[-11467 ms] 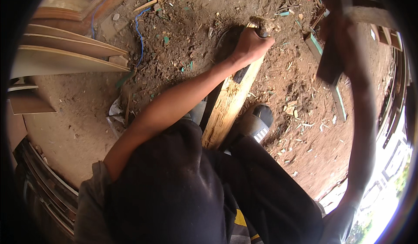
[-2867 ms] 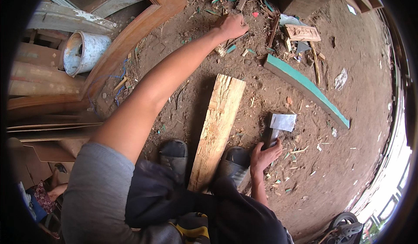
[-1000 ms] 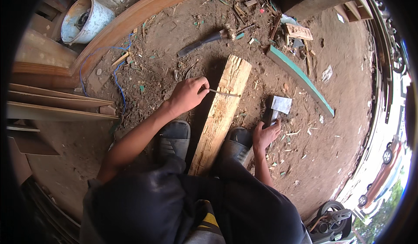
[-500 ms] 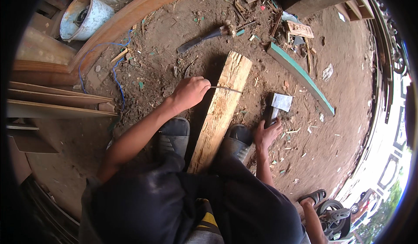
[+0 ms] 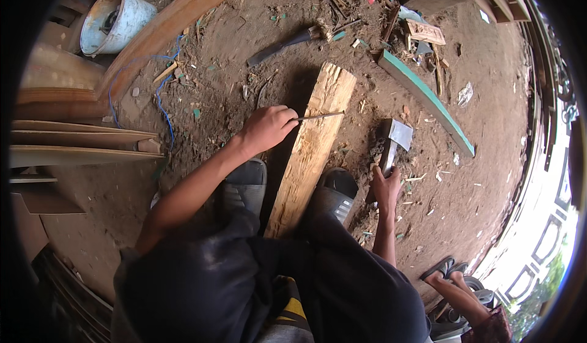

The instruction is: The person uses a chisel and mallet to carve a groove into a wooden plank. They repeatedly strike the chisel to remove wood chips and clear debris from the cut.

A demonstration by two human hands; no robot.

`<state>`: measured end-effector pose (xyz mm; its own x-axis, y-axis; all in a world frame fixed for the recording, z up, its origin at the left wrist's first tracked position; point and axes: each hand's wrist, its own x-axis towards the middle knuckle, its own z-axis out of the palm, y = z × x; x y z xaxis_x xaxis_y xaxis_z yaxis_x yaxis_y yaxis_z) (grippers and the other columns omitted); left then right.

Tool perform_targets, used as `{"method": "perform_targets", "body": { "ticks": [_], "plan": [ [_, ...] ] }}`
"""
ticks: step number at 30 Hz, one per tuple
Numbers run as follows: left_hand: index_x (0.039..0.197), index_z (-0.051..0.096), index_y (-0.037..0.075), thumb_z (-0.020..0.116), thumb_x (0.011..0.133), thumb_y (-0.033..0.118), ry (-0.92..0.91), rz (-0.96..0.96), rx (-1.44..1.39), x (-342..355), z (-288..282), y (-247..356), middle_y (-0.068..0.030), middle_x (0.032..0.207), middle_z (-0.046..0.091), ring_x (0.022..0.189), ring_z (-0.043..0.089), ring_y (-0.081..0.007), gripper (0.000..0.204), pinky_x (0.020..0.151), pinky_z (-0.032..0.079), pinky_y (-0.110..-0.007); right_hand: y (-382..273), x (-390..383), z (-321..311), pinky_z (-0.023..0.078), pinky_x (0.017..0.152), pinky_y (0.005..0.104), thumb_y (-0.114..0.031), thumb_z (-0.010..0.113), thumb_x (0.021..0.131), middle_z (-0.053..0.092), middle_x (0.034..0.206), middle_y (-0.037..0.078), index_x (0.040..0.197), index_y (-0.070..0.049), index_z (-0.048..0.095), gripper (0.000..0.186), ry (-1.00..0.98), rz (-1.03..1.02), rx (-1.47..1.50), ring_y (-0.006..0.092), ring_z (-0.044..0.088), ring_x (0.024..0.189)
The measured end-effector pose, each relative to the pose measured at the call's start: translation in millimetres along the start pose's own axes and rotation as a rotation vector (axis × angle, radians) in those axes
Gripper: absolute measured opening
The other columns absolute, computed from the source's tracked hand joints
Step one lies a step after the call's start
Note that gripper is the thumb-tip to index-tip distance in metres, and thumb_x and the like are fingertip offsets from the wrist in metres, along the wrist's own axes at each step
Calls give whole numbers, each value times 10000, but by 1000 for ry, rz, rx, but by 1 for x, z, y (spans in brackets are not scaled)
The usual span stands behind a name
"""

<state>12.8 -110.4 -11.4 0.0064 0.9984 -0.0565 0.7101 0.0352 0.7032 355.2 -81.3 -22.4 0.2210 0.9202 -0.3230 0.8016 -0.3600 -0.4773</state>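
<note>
Between my feet lies a rough, pale wooden plank (image 5: 306, 159), its surface chipped and gouged. My left hand (image 5: 269, 129) is closed at the plank's left edge, pinching a thin dark metal rod (image 5: 321, 117). The rod reaches crosswise over the plank, its far end just past the right edge. On the right, my right hand (image 5: 386, 187) grips the dark handle of a hatchet (image 5: 400, 136) with a broad, squarish grey metal head. The head points away from me, beside the plank and apart from it.
A green-edged wooden strip (image 5: 428, 101) lies to the right. Beyond the plank is a dark long-bladed tool (image 5: 281, 51). A stained bucket (image 5: 116, 22), curved timber (image 5: 183, 22) and blue cord (image 5: 162, 101) are at left. Another person's legs (image 5: 458, 294) show lower right.
My right hand has shifted right with the hatchet, whose head has turned. The rod's far end has swung slightly away from me. More of the other person's legs shows.
</note>
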Motion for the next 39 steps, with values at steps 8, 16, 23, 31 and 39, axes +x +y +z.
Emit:
{"method": "perform_targets", "body": {
  "ticks": [8, 16, 23, 31, 39],
  "plan": [
    [830, 646, 17, 656, 830, 97, 288, -15, -152, -2, 12, 22, -128, 781, 662, 630, 641, -257, 81, 542, 487, -345, -30, 5, -23, 401, 434, 275, -247, 627, 856, 487, 656, 7, 970, -47, 517, 256, -341, 287, 621, 113, 467, 473],
    [759, 616, 45, 672, 799, 83, 453, 95, 46, 13, 34, 21, -79, 693, 605, 571, 604, -241, 79, 504, 466, -347, 0, 17, -26, 377, 409, 209, -273, 570, 912, 468, 743, 6, 1002, -77, 495, 229, -648, 405, 1769, 69, 442, 527],
    [763, 625, 59, 677, 781, 84, 452, 90, 10, 13, 43, 18, -63, 726, 609, 591, 613, -242, 60, 528, 478, -360, 9, 26, -12, 351, 397, 212, -286, 506, 961, 417, 676, -17, 1104, -68, 484, 261, -1058, 452, 1991, 63, 379, 485],
    [771, 610, 67, 688, 792, 117, 415, 27, 31, 15, 41, 21, -59, 681, 604, 525, 600, -227, 95, 471, 464, -339, 4, 36, 3, 373, 458, 246, -257, 500, 959, 437, 731, -7, 1064, -54, 511, 229, -1045, 569, 1839, 90, 392, 535],
    [728, 571, 70, 681, 806, 128, 399, -4, 35, 16, 46, 21, -68, 671, 604, 520, 596, -227, 147, 451, 453, -341, 5, 44, 9, 358, 466, 236, -269, 477, 974, 423, 671, -14, 1081, -46, 513, 250, -1077, 532, 1798, 80, 385, 518]
  ]
}}
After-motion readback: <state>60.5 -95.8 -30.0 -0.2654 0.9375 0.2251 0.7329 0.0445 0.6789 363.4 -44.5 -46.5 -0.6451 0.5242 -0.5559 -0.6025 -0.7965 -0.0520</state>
